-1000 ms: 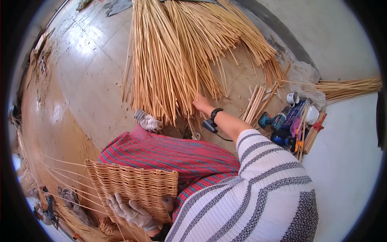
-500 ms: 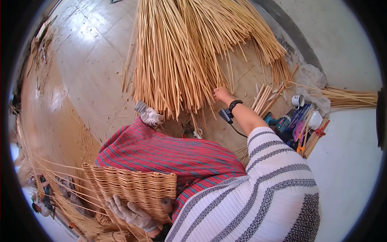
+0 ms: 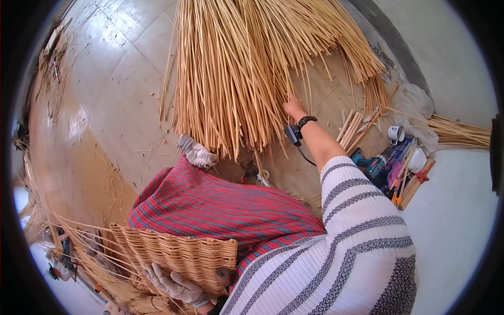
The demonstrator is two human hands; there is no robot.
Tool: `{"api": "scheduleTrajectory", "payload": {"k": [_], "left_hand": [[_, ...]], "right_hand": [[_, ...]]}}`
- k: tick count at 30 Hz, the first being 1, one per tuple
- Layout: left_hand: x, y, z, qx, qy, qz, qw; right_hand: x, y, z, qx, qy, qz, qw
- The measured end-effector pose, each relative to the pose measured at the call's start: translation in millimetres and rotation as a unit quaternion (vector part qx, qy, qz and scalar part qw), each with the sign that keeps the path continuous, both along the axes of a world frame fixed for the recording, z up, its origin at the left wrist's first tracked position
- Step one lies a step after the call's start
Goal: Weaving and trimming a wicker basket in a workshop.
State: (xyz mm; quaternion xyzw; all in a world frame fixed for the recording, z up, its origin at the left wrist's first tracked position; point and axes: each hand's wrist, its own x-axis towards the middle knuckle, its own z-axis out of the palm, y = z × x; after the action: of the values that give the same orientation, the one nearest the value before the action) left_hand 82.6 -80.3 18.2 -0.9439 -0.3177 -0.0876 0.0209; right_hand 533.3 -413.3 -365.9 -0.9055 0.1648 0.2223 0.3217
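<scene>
My right hand (image 3: 295,107), bare and with a black strap device at the wrist, reaches out to the near right edge of a big bundle of rattan canes (image 3: 220,79). Its fingers are closed on a cane there, though the fingertips are partly hidden. Down at the left, my left hand (image 3: 181,286) wears a pale work glove. It lies with fingers stretched over a woven wicker panel (image 3: 184,252), which leans against my lap. Loose canes trail from the panel's far left side. A round wooden end (image 3: 224,275) shows at its right corner.
A second pale glove (image 3: 198,152) rests on the red striped cloth (image 3: 220,199) over my legs. To the right are short sticks (image 3: 350,130), a cordless drill (image 3: 371,164), a white enamel mug (image 3: 396,134) and a clear plastic bag (image 3: 415,113). More canes (image 3: 462,130) lie beyond.
My right hand has moved slightly farther out and right along the cane bundle's edge, still closed. The view has shifted a little; the left hand stays on the wicker panel.
</scene>
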Motion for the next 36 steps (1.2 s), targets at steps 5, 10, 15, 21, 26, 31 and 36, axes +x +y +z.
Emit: {"api": "scheduleTrajectory", "payload": {"k": [5, 10, 15, 21, 26, 31, 36], "left_hand": [[1.2, -0.5, 1.7, -0.004, 0.001, 0.005, 1.0], [3.7, 0.0, 2.7, 0.0, 0.019, -0.001, 1.0], [4.1, 2.6, 1.1, 0.004, 0.007, -0.015, 1.0], [3.9, 0.4, 2.4, 0.016, 0.018, -0.015, 1.0], [-1.1, 3.9, -2.1, 0.011, 0.014, -0.014, 1.0], [-0.8, 1.7, -0.8, 0.021, 0.017, -0.006, 1.0], [-4.1, 5.2, -7.0, 0.013, 0.004, -0.01, 1.0]], "right_hand": [[2.1, 1.3, 12.9, -0.125, 0.075, 0.008, 0.989], [-2.7, -16.3, -12.9, -0.149, 0.001, 0.023, 0.989], [-7.4, -22.6, 15.2, -0.147, 0.006, 0.018, 0.989], [-12.4, -40.0, 5.4, 0.007, 0.015, -0.001, 1.0], [-10.7, -44.2, -15.3, 0.155, 0.11, -0.026, 0.981], [-21.8, -27.5, -18.0, 0.089, 0.063, 0.042, 0.993], [-24.5, -24.4, 9.5, -0.046, 0.047, 0.007, 0.998]]}}
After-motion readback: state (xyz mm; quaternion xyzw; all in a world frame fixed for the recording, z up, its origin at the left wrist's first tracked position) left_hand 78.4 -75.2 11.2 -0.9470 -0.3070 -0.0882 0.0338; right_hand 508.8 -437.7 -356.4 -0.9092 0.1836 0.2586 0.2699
